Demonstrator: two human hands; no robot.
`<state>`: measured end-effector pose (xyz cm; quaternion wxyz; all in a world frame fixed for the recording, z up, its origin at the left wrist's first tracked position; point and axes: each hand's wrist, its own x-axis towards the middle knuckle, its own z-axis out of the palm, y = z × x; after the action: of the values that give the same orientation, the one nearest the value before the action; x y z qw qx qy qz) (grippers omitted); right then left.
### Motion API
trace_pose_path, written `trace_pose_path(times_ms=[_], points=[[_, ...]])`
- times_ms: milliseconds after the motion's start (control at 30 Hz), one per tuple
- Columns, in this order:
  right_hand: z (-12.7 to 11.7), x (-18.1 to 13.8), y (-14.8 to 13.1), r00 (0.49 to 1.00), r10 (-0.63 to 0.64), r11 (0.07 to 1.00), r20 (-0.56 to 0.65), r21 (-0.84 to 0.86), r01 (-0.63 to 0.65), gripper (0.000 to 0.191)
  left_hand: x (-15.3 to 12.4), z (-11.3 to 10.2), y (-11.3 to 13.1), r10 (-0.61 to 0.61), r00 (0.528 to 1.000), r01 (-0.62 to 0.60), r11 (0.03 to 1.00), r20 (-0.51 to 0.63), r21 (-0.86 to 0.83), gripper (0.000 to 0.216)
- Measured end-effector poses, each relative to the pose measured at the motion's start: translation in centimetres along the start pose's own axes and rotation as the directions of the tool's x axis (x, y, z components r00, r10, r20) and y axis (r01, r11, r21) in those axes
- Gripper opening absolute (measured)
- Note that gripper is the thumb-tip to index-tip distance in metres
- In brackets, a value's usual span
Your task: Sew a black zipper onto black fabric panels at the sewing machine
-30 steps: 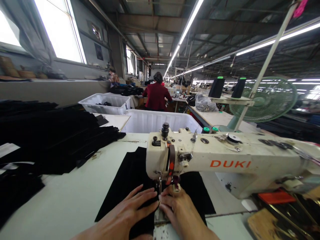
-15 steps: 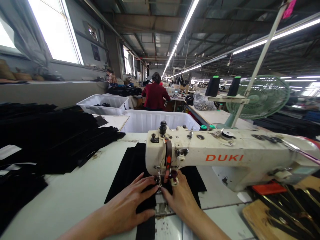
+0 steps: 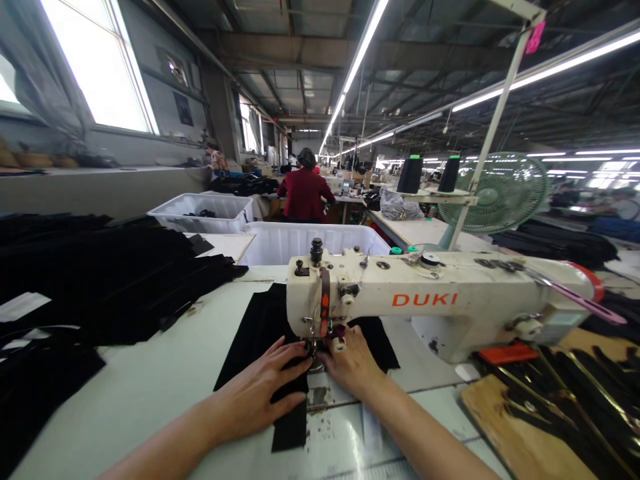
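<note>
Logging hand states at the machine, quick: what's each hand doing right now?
Left hand: open, flat on the black fabric.
Right hand: fingers on the fabric by the needle; grip cannot be told.

Left of needle: bare pale tabletop [image 3: 150, 380], passage open.
Far left: heaped black fabric pieces [image 3: 100, 280], passage blocked.
Above needle: cream DUKI sewing machine head [image 3: 380, 297], overhanging.
Behind: white plastic bin [image 3: 305, 241], walled.
Right: wooden board [image 3: 520, 433], cluttered.

The sewing machine [image 3: 430, 303] stands on the surface [image 3: 150, 393], fabric piece [image 3: 260, 333] under its head. A fabric pile [image 3: 100, 280] lies left, a bin [image 3: 305, 243] behind, a fan [image 3: 500, 193] right-rear.
</note>
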<state>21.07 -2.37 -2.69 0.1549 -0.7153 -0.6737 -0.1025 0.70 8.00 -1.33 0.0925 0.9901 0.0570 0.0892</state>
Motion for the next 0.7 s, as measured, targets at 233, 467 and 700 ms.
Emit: trace_pose_path(times_ms=[233, 467, 700], points=[[1.8, 1.9, -0.1, 0.996, 0.086, 0.996, -0.006, -0.032, -0.086, 0.014, 0.1, -0.1, 0.2, 0.019, 1.0, -0.019, 1.0, -0.019, 0.012, 0.049], [-2.3, -1.8, 0.8, 0.993, -0.096, 0.995, -0.073, 0.015, 0.097, 0.038, 0.0, 0.0, 1.0, 0.042, 0.993, -0.037, 0.998, -0.113, 0.041, 0.048], [-0.8, -3.2, 0.9, 0.924, -0.339, 0.928, -0.179, 0.099, 0.359, 0.034, 0.4, 0.8, 1.1, 0.089, 0.978, -0.08, 0.995, -0.191, 0.053, 0.042]])
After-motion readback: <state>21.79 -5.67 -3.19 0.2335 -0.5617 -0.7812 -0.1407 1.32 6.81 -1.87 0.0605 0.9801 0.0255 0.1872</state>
